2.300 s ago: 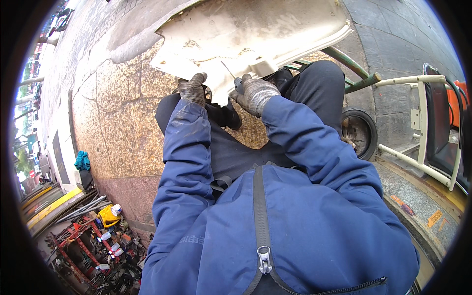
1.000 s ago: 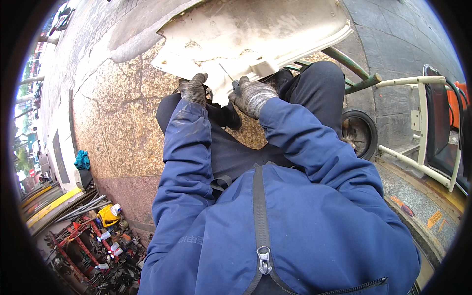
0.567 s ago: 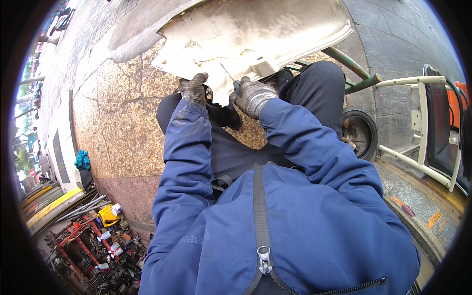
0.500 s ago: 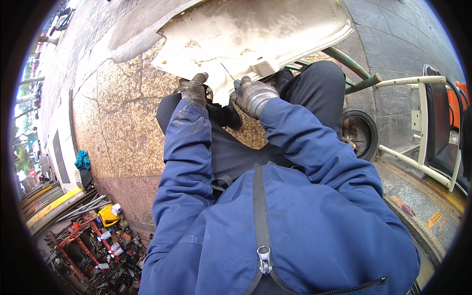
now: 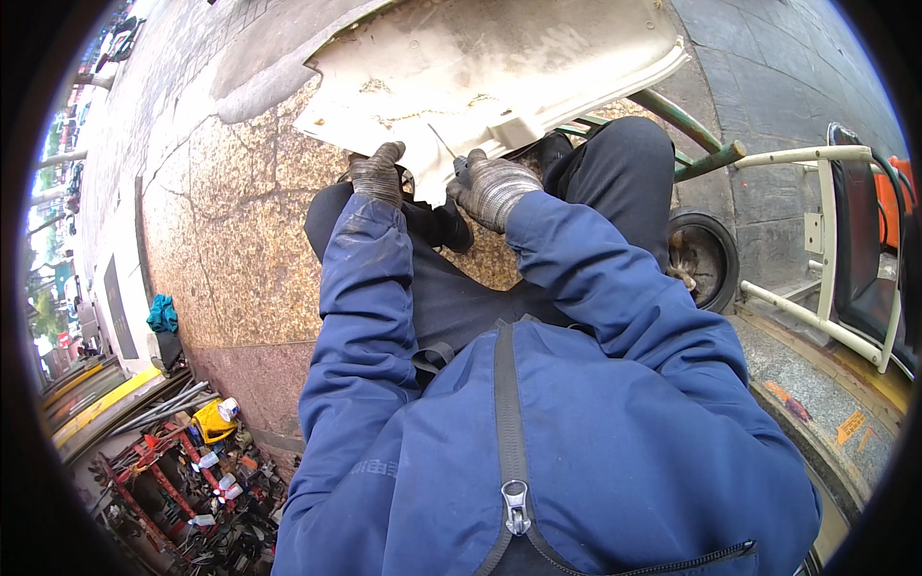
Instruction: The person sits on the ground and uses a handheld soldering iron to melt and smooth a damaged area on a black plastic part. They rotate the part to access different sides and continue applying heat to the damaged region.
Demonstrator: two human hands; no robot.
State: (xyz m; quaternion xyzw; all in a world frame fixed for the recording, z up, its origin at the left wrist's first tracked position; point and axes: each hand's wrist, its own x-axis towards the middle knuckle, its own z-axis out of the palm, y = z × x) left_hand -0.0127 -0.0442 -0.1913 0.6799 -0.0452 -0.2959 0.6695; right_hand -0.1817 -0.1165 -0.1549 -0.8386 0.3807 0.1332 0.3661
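Observation:
A large cream-white panel, with a bent rim and some scuffs, lies across in front of my knees. My left hand, in a dirty grey glove, is closed on the panel's near edge, thumb on top and fingers hidden underneath. In my right hand, gloved the same way, is a screwdriver with a dark handle and thin shaft. Its shaft points up and left over the panel's surface; whether the tip touches, I cannot tell. Glare washes out the panel's near part.
A green metal frame stands under the panel's right side. By my right knee lies a black tyre; beyond it is a cream-framed chair. Tools and parts lie around a red rack at lower left, near a yellow container.
Almost nothing differs. My right hand and the screwdriver have shifted very slightly; my left hand keeps its hold on the panel.

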